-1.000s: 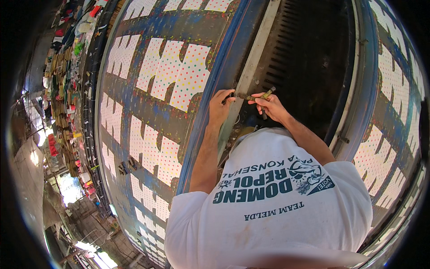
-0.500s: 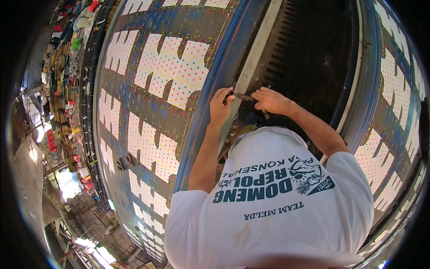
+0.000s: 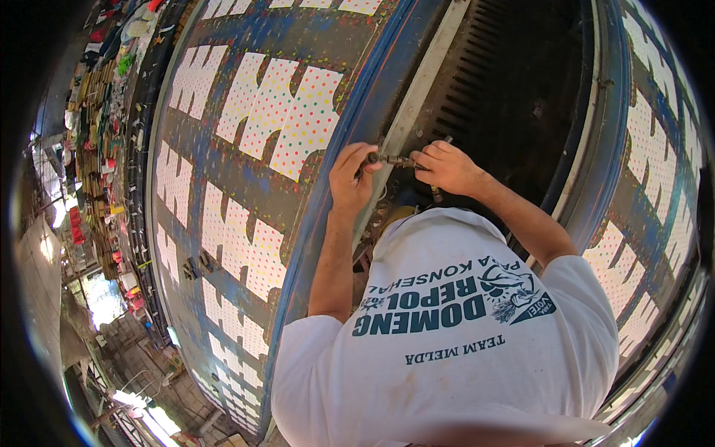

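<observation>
Both hands are on a short, dark metal fitting point(image 3: 396, 160) with ringed collars, held level in front of my chest over the gap between two long tables. My left hand point(image 3: 352, 179) is closed round its rounded left end. At the other end, my right hand point(image 3: 447, 170) grips it with bent fingers. A thin metal bar point(image 3: 436, 196) shows below the right hand, and a short tip sticks out above it. Whether this bar is joined to the fitting is hidden by the fingers. White cut pieces with coloured dots point(image 3: 304, 123) lie on the left table.
A blue-edged table point(image 3: 298, 223) runs along my left, and another dotted set of pieces point(image 3: 648, 149) lies on the right one. A pale rail point(image 3: 424, 82) and dark slotted strip point(image 3: 469, 71) line the gap. Stacked cloth and boards point(image 3: 97, 104) stand at far left.
My hands have shifted slightly left with the fitting, and more of it shows between them. The tables on the left have slid a little leftward in the picture.
</observation>
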{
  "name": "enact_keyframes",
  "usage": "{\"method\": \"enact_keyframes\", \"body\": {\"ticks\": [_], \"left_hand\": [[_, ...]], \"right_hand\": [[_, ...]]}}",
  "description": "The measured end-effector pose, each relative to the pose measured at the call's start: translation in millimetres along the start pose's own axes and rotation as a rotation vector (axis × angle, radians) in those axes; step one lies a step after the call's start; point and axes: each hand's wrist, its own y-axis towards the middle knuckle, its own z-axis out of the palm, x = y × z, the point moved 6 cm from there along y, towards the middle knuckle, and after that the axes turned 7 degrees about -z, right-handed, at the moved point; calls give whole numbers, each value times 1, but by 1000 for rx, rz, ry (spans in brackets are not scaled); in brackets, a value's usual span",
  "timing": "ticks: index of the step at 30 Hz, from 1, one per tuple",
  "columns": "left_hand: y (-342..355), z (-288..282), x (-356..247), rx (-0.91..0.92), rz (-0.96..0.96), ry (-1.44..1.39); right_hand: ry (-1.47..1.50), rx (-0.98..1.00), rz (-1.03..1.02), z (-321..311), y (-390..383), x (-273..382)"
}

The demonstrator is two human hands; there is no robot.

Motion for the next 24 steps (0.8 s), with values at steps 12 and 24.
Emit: {"method": "enact_keyframes", "body": {"ticks": [12, 24], "left_hand": [[43, 3, 76, -250, -575, -1752], [121, 112, 71, -59, -645, -1875]], "right_hand": [[1173, -370, 720, -16, -49, -39], [1889, -1098, 1410, 8, -135, -155]]}}
